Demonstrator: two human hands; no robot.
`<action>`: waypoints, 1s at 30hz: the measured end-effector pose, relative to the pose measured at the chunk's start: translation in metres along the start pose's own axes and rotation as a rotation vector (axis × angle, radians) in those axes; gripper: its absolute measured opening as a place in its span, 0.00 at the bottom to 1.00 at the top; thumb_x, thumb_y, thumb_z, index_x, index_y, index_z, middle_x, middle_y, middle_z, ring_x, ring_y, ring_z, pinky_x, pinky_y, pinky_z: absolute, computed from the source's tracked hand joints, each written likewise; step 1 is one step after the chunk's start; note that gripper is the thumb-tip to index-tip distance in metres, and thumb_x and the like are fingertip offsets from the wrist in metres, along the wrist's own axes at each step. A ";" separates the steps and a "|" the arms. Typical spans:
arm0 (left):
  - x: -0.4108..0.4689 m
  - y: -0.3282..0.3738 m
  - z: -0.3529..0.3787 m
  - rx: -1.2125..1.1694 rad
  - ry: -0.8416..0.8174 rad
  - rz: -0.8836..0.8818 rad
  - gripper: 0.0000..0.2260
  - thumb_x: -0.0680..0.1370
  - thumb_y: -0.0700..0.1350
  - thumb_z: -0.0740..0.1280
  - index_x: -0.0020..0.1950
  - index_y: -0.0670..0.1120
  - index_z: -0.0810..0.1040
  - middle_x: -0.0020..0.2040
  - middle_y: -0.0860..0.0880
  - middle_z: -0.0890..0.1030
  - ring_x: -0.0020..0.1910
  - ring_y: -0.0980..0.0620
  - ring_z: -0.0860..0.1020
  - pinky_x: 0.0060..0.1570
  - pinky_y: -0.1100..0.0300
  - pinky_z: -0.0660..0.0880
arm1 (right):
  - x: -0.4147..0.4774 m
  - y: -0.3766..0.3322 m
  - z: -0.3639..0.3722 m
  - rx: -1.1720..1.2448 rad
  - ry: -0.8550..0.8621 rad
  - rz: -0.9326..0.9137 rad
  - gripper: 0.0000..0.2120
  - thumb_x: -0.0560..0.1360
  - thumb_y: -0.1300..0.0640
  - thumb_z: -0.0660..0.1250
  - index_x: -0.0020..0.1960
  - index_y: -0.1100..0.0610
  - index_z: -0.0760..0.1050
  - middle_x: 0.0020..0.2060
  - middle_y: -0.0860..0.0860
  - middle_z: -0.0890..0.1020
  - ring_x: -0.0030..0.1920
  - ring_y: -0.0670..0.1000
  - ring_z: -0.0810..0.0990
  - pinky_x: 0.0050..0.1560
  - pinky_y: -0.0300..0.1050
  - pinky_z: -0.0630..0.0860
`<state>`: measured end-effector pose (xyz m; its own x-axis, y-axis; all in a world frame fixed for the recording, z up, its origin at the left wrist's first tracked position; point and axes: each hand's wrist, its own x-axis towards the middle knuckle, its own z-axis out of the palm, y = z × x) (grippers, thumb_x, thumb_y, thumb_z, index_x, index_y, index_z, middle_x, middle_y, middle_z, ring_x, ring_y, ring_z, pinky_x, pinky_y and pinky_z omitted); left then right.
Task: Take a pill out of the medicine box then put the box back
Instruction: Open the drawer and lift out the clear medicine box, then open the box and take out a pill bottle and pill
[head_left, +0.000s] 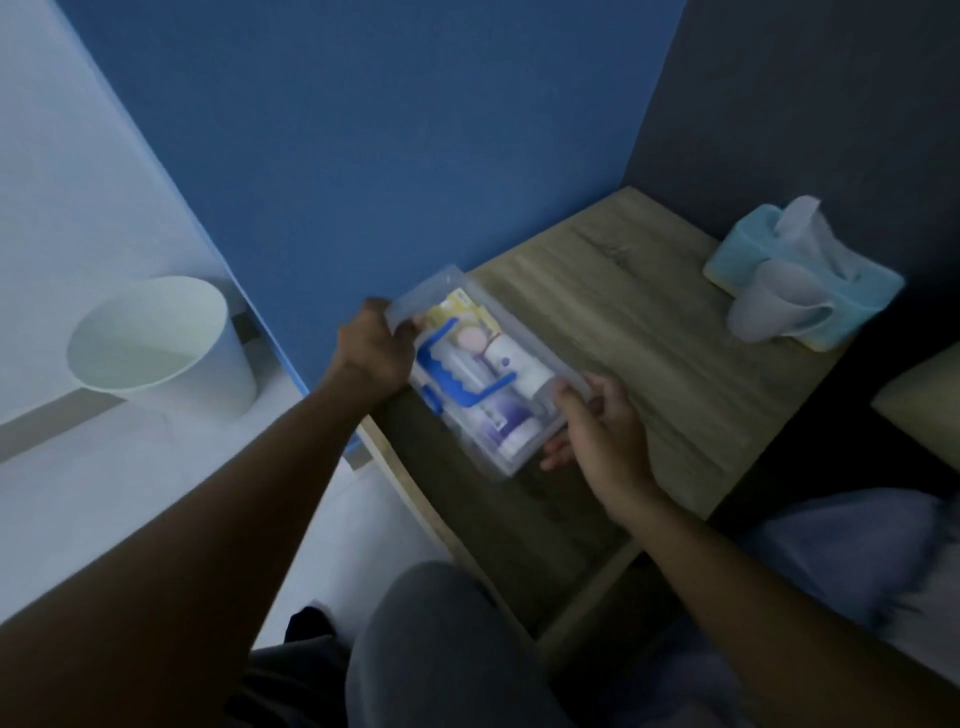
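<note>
- Head view: clear plastic medicine box (485, 374) is held in both hands at the near-left corner of a wooden bedside table (623, 312); whether the box rests on the tabletop or is lifted just clear of it cannot be told.
- Left hand (371, 351) is clamped on the box's far-left end, fingers curled over the rim.
- Right hand (597, 421) is closed on the box's near-right end, thumb on top, fingertips tucked under the edge.
- Lid is shut; blue carry handle (457, 379) lies flat across the top.
- Contents are seen through the lid: white bottles, a pink round item, a yellow-and-white packet, a purple-labelled pack.
- Writing: none is readable. Labels on the bottles and packs are too blurred; only purple marks on white can be made out. No brand can be identified.
- Teal tissue box (810, 275) is placed at the far-right corner of the table, with a tissue pulled up and a translucent cup (769, 306) lying against its front.
- White waste bin (161, 343) is set on the floor to the left, beside the blue wall (389, 130), well apart from the table.
</note>
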<state>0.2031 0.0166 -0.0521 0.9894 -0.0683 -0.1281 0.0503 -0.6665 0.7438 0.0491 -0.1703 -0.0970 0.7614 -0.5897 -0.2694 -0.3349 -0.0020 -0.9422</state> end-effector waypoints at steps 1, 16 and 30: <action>0.005 0.009 -0.003 -0.008 0.018 0.017 0.21 0.79 0.54 0.64 0.66 0.43 0.72 0.62 0.40 0.78 0.60 0.39 0.77 0.56 0.52 0.74 | 0.005 -0.009 -0.002 0.016 0.004 -0.030 0.24 0.72 0.40 0.69 0.63 0.49 0.72 0.41 0.53 0.85 0.28 0.49 0.85 0.27 0.45 0.80; 0.110 0.079 0.058 0.046 -0.096 0.147 0.22 0.81 0.52 0.58 0.69 0.40 0.69 0.65 0.38 0.76 0.61 0.39 0.77 0.61 0.50 0.75 | 0.129 -0.052 -0.035 0.047 0.117 -0.008 0.23 0.74 0.44 0.71 0.62 0.59 0.76 0.49 0.58 0.85 0.34 0.50 0.88 0.31 0.43 0.82; 0.081 0.035 0.098 -0.390 -0.224 -0.104 0.29 0.78 0.56 0.63 0.76 0.49 0.59 0.66 0.41 0.77 0.60 0.40 0.79 0.62 0.47 0.75 | 0.124 -0.063 -0.024 -0.697 0.205 -0.467 0.36 0.77 0.34 0.59 0.77 0.52 0.57 0.74 0.57 0.64 0.73 0.57 0.66 0.64 0.54 0.72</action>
<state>0.2718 -0.0847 -0.1010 0.9247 -0.2032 -0.3220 0.2378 -0.3522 0.9052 0.1509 -0.2628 -0.0657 0.8130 -0.5394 0.2195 -0.3281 -0.7357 -0.5925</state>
